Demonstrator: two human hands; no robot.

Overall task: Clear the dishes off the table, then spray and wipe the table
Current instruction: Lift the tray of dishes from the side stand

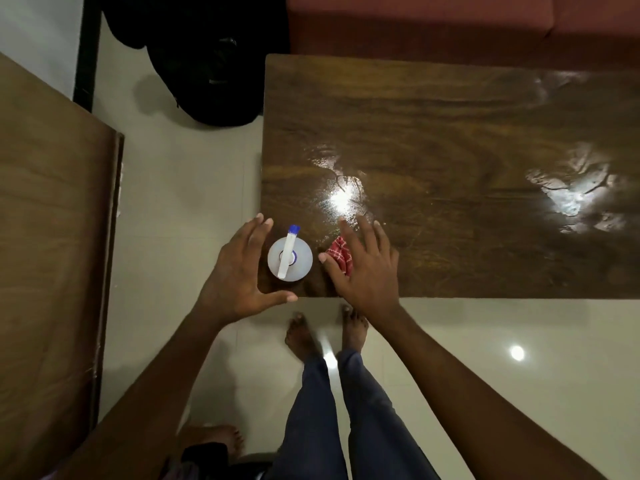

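Note:
A white spray bottle with a blue nozzle stands upright at the near left corner of the dark wooden table. My left hand is spread open just left of the bottle, fingers and thumb on either side of it, not gripping. A red checked cloth lies crumpled right of the bottle. My right hand hovers flat over the cloth with straight fingers, covering most of it. Wet, shiny streaks show on the tabletop.
A red sofa runs along the table's far side. A black bag lies on the pale tiled floor at the far left. A brown wooden surface fills the left. Another person's foot shows near the bottom.

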